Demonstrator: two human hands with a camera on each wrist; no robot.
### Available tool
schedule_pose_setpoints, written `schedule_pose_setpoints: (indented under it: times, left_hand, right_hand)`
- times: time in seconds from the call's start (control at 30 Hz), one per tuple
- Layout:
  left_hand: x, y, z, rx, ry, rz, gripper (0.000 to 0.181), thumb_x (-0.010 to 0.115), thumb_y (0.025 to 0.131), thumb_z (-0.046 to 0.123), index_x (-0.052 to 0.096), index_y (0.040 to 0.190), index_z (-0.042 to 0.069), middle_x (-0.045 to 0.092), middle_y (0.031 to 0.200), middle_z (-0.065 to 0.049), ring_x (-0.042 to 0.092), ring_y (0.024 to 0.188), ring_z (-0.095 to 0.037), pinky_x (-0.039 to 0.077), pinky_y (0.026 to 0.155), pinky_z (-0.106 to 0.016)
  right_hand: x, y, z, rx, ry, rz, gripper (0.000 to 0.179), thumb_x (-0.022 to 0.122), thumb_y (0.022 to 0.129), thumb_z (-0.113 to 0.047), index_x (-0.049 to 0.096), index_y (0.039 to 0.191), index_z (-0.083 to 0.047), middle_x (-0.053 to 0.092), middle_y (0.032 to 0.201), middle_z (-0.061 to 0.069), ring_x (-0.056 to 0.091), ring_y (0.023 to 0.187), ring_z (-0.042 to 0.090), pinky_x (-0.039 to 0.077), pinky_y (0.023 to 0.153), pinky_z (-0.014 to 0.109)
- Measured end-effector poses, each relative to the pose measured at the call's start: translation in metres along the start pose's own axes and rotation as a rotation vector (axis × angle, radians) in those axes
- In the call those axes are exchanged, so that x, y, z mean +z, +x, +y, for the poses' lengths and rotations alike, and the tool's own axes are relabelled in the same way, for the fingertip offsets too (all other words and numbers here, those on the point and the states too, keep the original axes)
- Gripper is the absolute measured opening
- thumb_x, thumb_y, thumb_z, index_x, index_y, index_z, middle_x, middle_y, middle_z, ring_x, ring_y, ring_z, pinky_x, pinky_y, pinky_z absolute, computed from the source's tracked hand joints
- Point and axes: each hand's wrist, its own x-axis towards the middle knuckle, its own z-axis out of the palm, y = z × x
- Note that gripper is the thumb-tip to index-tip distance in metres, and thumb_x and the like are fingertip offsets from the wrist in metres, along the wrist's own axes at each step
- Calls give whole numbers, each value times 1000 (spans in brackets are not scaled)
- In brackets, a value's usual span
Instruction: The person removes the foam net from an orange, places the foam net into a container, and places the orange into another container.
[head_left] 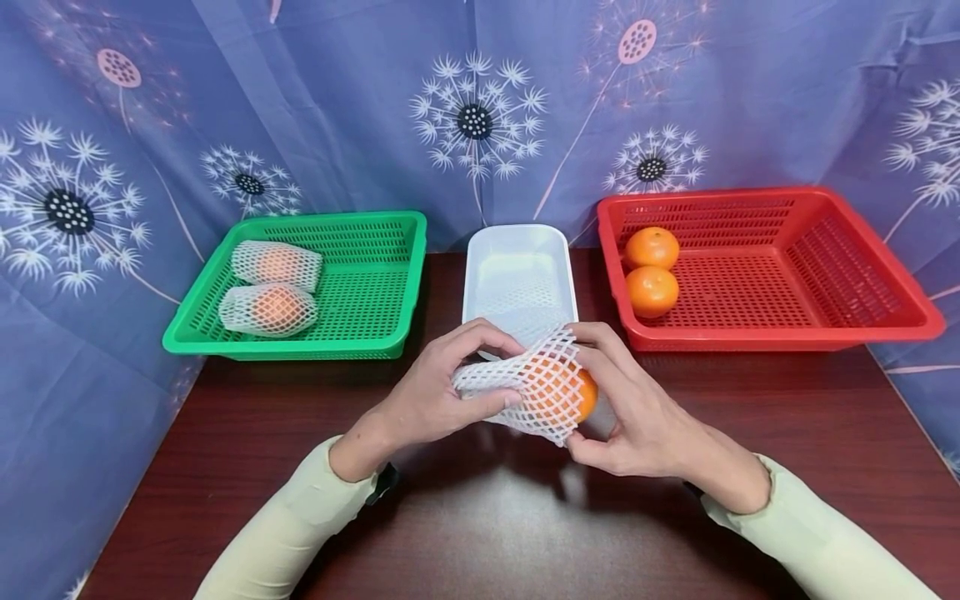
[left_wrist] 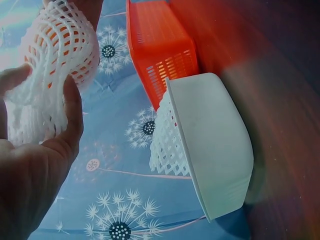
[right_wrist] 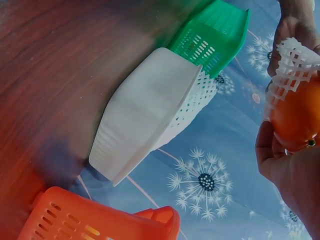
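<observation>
An orange [head_left: 587,395] sits partly inside a white foam net sleeve [head_left: 551,392], held above the table in front of the white tray. My left hand [head_left: 442,392] grips the gathered end of the sleeve, thumb across its near side. On the other side, my right hand [head_left: 637,408] pinches the sleeve's open rim around the fruit. In the right wrist view the bare end of the orange [right_wrist: 300,117] shows its small green stem spot. The left wrist view shows the net [left_wrist: 60,45] covering the fruit from its side.
A green basket [head_left: 367,347] at left holds two net-wrapped oranges [head_left: 277,308]. At right, a red basket [head_left: 757,337] holds two bare oranges [head_left: 652,292]. Between them stands a white tray [head_left: 480,267] with foam nets [head_left: 525,304] in it. A patterned cloth hangs behind.
</observation>
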Motion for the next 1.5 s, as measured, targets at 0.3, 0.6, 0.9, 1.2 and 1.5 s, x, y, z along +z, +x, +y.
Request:
schedule_pose_setpoints:
  times: [0.3, 0.6, 0.9, 1.2, 1.5]
  left_hand:
    - [-4, 0, -1, 21, 47, 42, 30, 85, 88, 6, 70, 113, 10, 71, 106, 1, 67, 96, -15, 57, 86, -34]
    - [-7, -1, -3, 21, 74, 62, 26, 83, 88, 4, 70, 109, 11, 69, 104, 2, 65, 95, -15, 58, 83, -37]
    - [-11, 1, -7, 24, 116, 90, 24, 81, 87, 2, 69, 105, 12, 68, 103, 3, 63, 95, -14, 56, 79, -35]
    - [-16, 3, -16, 31, 197, 140, 25, 73, 84, -4, 66, 102, 12, 65, 103, 3, 60, 94, -13, 54, 78, -32]
    - [-17, 10, -22, 39, 293, 249, 24, 71, 82, -6, 66, 99, 10, 65, 103, 0, 58, 89, -12, 49, 70, -30]
  right_hand:
    - [-3, -2, 2, -7, -22, 5, 73, 78, 64, -15, 58, 131, 8, 51, 138, 27, 53, 124, 31, 39, 111, 21]
    - [-9, 1, 6, -46, -21, 8, 74, 80, 68, -14, 56, 134, 11, 52, 137, 28, 52, 125, 32, 39, 113, 23]
    - [-17, 1, 7, -15, -3, 3, 78, 81, 65, -9, 58, 138, 9, 53, 135, 27, 53, 125, 29, 39, 112, 22]
    - [-25, 0, 9, 18, -11, 2, 77, 81, 65, -10, 60, 138, 7, 53, 135, 26, 53, 125, 28, 40, 111, 22]
    - [-35, 3, 16, 34, -58, 14, 76, 80, 67, -13, 60, 138, 6, 55, 136, 26, 53, 126, 29, 39, 112, 24]
